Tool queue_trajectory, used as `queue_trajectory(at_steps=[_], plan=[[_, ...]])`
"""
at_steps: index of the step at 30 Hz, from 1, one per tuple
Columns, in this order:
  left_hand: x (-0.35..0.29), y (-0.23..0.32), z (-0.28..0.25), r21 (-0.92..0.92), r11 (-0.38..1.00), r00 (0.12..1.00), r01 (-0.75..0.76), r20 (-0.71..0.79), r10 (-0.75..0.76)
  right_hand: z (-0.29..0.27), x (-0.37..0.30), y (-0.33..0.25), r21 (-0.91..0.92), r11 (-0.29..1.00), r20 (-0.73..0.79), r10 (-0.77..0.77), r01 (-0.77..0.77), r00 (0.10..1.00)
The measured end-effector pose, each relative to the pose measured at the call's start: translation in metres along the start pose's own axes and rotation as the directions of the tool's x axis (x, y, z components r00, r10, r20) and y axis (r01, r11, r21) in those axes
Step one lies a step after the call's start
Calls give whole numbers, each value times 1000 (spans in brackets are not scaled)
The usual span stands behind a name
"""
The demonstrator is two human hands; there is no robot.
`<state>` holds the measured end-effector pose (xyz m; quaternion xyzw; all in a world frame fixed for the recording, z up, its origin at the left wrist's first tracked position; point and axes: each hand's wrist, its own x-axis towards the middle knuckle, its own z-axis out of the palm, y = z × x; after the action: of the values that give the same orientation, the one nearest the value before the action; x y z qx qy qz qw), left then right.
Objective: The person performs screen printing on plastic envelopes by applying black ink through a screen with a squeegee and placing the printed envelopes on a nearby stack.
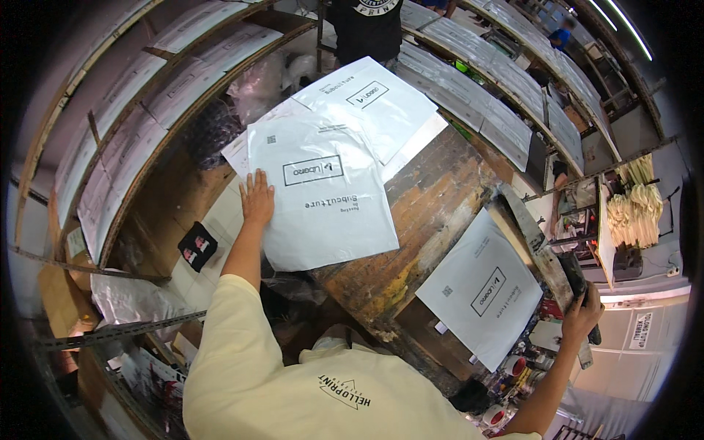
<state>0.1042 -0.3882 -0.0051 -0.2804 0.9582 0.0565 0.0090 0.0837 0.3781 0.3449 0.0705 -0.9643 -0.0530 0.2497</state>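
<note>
A white, flat plastic mailer bag [323, 194] lies on a worn wooden table [433, 198], overlapping other mailers. Its left edge is pressed flat by the left hand [257, 199], fingers spread. A dark handle [574, 275] is gripped by the right hand [583, 315], well apart.

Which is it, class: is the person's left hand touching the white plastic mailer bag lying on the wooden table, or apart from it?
Touching. The head view shows the left hand lying flat on the left edge of the white mailer bag.
</note>
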Motion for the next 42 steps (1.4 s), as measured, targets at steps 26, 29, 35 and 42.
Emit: queue_trajectory(at_steps=[26, 29, 35, 42], plan=[[-2, 45, -20, -232, 972, 897, 36, -421, -134, -11, 4, -24, 14, 999, -107, 44, -43, 993], [-84, 160, -30, -711, 640, 955, -291, -259, 146, -15, 10, -24, 19, 996, -67, 85, -84, 994], [-242, 325, 20, -614, 355, 581, -705, -213, 786, -19, 25, -20, -7, 994, -72, 106, -107, 992], [-203, 329, 51, -542, 164, 261, -824, -107, 960, -13, 35, -6, 52, 998, -172, 34, -26, 985]])
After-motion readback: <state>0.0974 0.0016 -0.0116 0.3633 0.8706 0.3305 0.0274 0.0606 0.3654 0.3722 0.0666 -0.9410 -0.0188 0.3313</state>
